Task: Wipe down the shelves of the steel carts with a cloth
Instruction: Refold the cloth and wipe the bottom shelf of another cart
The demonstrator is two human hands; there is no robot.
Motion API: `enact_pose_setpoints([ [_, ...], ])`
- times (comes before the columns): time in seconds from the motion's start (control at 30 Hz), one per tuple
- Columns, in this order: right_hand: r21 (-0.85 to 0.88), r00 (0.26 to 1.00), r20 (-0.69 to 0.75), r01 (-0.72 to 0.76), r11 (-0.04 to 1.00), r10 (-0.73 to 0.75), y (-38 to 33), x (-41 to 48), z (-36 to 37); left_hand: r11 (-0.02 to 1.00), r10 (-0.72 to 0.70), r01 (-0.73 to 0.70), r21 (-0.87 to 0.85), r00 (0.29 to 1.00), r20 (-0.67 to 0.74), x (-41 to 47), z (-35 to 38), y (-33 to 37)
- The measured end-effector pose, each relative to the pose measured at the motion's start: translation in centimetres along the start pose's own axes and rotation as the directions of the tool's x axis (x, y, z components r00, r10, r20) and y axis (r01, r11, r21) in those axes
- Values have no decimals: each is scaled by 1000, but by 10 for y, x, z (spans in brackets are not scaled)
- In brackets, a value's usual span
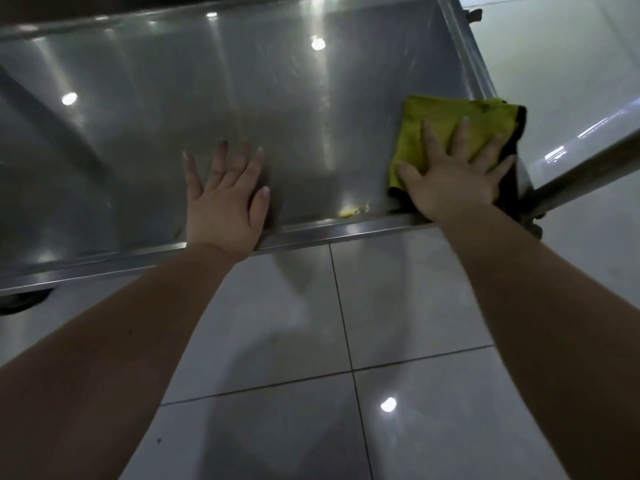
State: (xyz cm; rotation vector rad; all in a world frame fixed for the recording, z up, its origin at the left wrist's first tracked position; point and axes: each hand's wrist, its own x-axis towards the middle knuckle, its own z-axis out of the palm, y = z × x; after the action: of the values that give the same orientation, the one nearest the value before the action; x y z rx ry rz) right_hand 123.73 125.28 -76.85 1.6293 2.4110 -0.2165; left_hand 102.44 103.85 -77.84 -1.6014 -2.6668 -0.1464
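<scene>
While both hands lie flat, right (450,178) pressing a yellow cloth (446,123), left (225,199) rests on the steel shelf (173,98); pale tiled floor (311,341) below.

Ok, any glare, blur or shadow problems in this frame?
Head view: dim and slightly soft overall; bright lamp reflections dot the steel shelf and floor tiles; the left hand and the right hand on the yellow cloth show soft edges.

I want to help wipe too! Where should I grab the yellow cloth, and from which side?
Probably the far edge of the yellow cloth, coming down from above. It lies folded flat on the steel shelf at its right front corner. The right hand presses spread fingers on its near half, so only the far strip is free to pinch.
</scene>
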Motion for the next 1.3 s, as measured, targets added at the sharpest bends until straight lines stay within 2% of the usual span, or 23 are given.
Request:
enact_pose_setpoints([
  [0.07, 10, 998, 1, 55, 998, -55, -44, -8, 1, 1000, -5, 5, 2, 1000, 5, 1, 2, -2],
  [0.13, -13, 980, -17, 199, 980, -199, -95, -27, 6, 1000, -13, 13, -19, 1000, -14, 0, 3, -4],
  [0.2, -27, 925, -35, 379, 925, -379, -134, -48, 12, 999, -11, 10, -36, 999, -35, -2, 4, -6],
  [0.27, -47, 865, -42, 499, 866, -500, -144, -49, 14, 999, -12, 10, -51, 999, -43, -2, 5, -6],
  [0.33, -50, 848, -57, 524, 850, -526, -128, -28, 11, 999, -25, 23, -46, 999, -46, -2, 6, -5],
  [0.4, -26, 883, -83, 462, 886, -463, -96, 6, 5, 998, -47, 45, -44, 998, -51, 0, 7, -6],
  [0.5, 65, 969, -102, 232, 970, -225, -28, 52, -9, 997, -59, 56, -56, 997, -46, 2, 8, -5],
  [0.57, 106, 995, -63, 84, 991, -78, 1, 64, -14, 997, -53, 49, -66, 997, -55, 2, 8, -3],
  [0.67, 94, 997, -73, 10, 996, -3, -21, 60, -13, 997, -42, 37, -71, 996, -76, 1, 8, -3],
  [0.7, 92, 995, -89, 43, 995, -35, -43, 55, -12, 996, -48, 42, -73, 996, -81, 1, 8, -4],
  [0.77, 55, 974, -95, 211, 976, -205, -97, 40, -10, 995, -73, 66, -76, 993, -97, 0, 9, -6],
  [0.9, -30, 824, -47, 564, 826, -564, -189, -6, 0, 985, -142, 126, -122, 981, -135, -3, 7, -7],
  [1.03, -51, 743, -74, 663, 747, -665, -178, -9, 5, 985, -132, 115, -132, 983, -125, -5, 6, -10],
  [1.07, -58, 749, -88, 654, 754, -657, -159, -2, 4, 986, -121, 105, -129, 985, -122, -5, 6, -10],
  [1.13, -54, 810, -118, 572, 818, -574, -106, 16, 3, 989, -108, 94, -114, 987, -118, -4, 5, -10],
  [1.23, 53, 942, -140, 314, 948, -304, -7, 32, 1, 991, -95, 84, -104, 990, -103, -4, 5, -9],
  [1.3, 101, 980, -128, 169, 980, -155, 29, 27, 1, 991, -92, 83, -100, 991, -92, -3, 5, -6],
])
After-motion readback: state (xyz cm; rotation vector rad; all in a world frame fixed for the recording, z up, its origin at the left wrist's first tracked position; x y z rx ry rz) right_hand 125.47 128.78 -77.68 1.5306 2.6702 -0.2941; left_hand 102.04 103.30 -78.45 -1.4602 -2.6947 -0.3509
